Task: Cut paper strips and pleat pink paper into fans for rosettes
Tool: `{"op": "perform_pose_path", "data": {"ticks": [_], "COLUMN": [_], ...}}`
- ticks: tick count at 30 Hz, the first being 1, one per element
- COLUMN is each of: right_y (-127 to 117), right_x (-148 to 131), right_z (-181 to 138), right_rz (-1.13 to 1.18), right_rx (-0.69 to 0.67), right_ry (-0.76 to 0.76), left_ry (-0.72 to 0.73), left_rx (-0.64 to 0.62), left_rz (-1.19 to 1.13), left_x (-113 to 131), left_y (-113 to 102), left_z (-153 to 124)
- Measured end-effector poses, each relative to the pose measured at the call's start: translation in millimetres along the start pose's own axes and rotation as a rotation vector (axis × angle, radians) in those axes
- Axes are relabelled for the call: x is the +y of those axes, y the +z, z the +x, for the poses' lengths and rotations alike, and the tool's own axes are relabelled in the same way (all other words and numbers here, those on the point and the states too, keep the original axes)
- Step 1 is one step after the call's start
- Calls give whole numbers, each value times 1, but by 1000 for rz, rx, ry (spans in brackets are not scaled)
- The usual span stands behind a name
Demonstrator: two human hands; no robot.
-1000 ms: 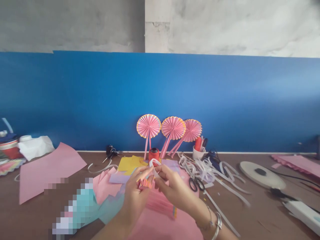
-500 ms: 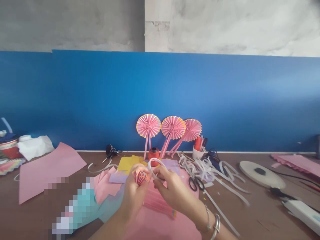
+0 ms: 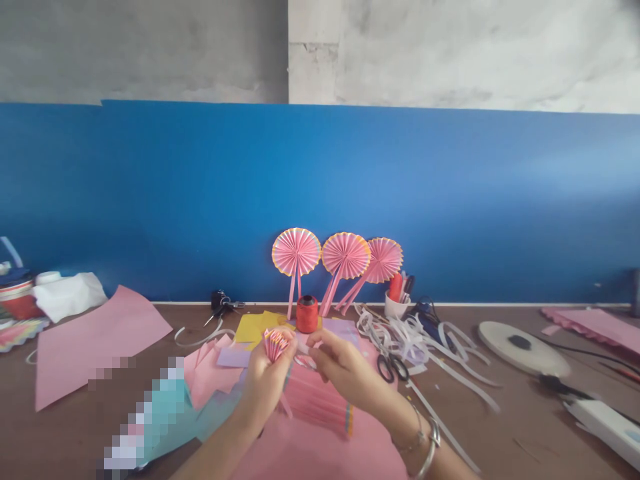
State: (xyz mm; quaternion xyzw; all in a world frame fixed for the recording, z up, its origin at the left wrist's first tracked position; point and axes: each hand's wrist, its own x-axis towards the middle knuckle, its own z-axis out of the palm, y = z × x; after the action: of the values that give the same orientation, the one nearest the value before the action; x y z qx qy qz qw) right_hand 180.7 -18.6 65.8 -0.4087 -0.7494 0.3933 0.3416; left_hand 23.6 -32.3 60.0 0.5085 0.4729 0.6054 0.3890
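Observation:
In the head view, my left hand (image 3: pixel 267 380) is closed round a bunched, pleated pink paper (image 3: pixel 276 344) with a yellow edge. My right hand (image 3: pixel 340 363) pinches a whitish strip of tape (image 3: pixel 305 355) close beside it. The strip's far end runs toward the left hand and is partly hidden by the fingers. Below both hands lies another pleated pink paper (image 3: pixel 320 403) with a yellow and blue edge, resting on a pink sheet (image 3: pixel 320 453). Just behind the hands stands a red spool of thread (image 3: pixel 307 315).
Three round pink paper fans (image 3: pixel 297 252) lean on the blue panel (image 3: pixel 200 200). Scissors (image 3: pixel 393 368) lie by tangled white strips (image 3: pixel 415 337) at right. Further right are a white disc (image 3: pixel 523 348) and a white-handled tool (image 3: pixel 603 427). Left are a pink sheet (image 3: pixel 100 343) and yellow paper (image 3: pixel 255 327).
The white loop that stood up between my hands has dropped lower and flattened. My right hand has shifted slightly right, and the left hand's pleated paper has tilted toward the camera.

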Motion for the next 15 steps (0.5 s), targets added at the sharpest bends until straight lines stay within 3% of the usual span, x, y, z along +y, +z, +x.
{"op": "perform_pose_path", "data": {"ticks": [4, 8, 12, 15], "right_y": [0, 10, 26, 33], "right_x": [10, 12, 3, -3], "right_z": [6, 9, 4, -1], "right_rz": [26, 283, 542, 531], "right_rx": [95, 181, 6, -82], "right_ry": [91, 126, 152, 269], "left_ry": [-154, -253, -390, -412], "left_rx": [-15, -15, -33, -36], "left_rz": [-216, -509, -676, -736], "left_x": [0, 0, -1, 0], "left_y": [1, 2, 4, 5], "left_z": [0, 0, -4, -7]}}
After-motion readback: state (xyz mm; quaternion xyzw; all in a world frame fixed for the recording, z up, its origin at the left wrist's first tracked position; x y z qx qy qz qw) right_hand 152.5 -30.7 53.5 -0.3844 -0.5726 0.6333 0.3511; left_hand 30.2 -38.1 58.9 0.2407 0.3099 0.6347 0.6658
